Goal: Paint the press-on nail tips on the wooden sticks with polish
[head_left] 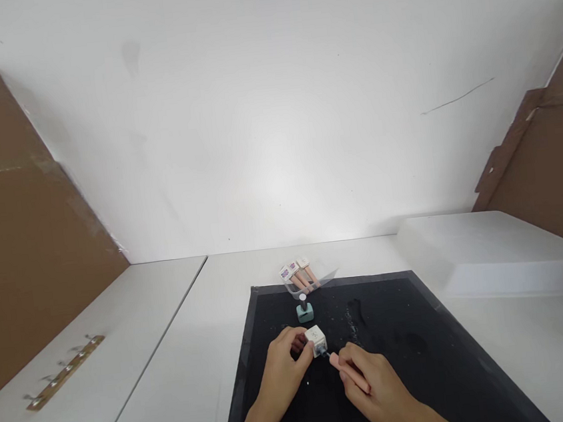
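My left hand pinches a small white square nail polish bottle between thumb and fingers, its neck side turned toward my right hand. Wrapped in the fingers of my right hand is a long pink nail polish cap with a thin brush stem. The tip of that stem is at the bottle's mouth; I cannot tell how far inside it is. Just beyond my left hand, a small green bottle with a silver top stands upright on the black mat.
A clear tray at the mat's far edge holds several white square pieces with pink handles. On the left lies a wooden strip with metal hooks. A white box sits at the right. Brown cardboard panels flank the white table.
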`<state>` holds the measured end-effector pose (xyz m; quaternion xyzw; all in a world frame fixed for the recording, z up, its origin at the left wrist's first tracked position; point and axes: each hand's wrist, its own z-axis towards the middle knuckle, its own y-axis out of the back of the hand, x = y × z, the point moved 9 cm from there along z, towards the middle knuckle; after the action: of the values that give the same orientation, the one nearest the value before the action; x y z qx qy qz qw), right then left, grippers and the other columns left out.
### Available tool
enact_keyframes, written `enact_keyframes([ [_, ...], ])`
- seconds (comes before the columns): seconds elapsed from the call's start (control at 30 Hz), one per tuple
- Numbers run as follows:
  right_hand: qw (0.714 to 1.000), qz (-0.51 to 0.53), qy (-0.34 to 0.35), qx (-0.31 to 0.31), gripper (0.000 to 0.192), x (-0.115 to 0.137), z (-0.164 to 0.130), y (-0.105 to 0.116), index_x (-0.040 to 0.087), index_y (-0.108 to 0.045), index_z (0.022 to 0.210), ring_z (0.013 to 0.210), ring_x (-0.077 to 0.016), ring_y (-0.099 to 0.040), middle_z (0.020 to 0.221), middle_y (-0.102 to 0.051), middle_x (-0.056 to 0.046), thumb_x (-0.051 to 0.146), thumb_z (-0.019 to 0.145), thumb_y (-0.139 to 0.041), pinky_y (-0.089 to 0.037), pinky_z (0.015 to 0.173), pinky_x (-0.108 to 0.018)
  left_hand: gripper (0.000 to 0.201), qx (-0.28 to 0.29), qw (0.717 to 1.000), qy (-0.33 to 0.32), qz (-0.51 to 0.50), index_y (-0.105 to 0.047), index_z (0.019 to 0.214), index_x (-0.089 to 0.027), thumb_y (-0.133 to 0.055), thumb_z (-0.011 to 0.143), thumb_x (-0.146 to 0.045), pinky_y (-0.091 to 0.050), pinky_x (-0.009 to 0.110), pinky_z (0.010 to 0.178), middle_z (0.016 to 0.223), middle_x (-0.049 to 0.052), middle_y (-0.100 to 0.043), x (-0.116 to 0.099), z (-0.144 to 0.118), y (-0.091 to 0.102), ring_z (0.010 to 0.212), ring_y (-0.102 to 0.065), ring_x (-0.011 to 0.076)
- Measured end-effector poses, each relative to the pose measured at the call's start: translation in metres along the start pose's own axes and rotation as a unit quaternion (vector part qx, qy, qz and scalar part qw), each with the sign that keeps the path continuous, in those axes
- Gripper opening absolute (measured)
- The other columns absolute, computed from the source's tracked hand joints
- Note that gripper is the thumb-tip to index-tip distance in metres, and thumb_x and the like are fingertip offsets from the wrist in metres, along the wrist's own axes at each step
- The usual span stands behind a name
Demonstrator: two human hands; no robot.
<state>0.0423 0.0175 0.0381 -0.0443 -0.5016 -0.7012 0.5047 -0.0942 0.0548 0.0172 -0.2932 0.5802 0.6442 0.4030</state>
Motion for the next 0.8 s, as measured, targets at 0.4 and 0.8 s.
enact_keyframes([
  [0.4, 0.996, -0.037, 0.065, -0.046, 0.017, 0.006, -0.005, 0.009, 0.023, -0.039, 0.076, 0.044, -0.0108, -0.042, 0.06, -0.042, 0.006, 0.007, 0.074, -0.042, -0.031, 0.045, -0.022, 0.025, -0.005, 0.998, 0.04, -0.052, -0.066, 0.085, -0.014, -0.051, 0.078, -0.032, -0.048, 0.027, 0.066, 0.08, 0.008, -0.069, 0.015, 0.0, -0.003, 0.071, -0.062, 0.0184],
  [0.8, 0.987, -0.067, 0.146, -0.027, 0.019, 0.023, -0.004, 0.013, 0.02, -0.051, 0.072, 0.049, -0.0139, -0.046, 0.063, -0.048, 0.0, 0.005, 0.076, -0.041, -0.035, 0.045, -0.023, 0.025, -0.003, 0.996, 0.054, -0.064, -0.066, 0.083, -0.014, -0.051, 0.077, -0.034, -0.048, 0.027, 0.066, 0.078, 0.007, -0.069, 0.019, 0.0, -0.005, 0.072, -0.063, 0.0183],
])
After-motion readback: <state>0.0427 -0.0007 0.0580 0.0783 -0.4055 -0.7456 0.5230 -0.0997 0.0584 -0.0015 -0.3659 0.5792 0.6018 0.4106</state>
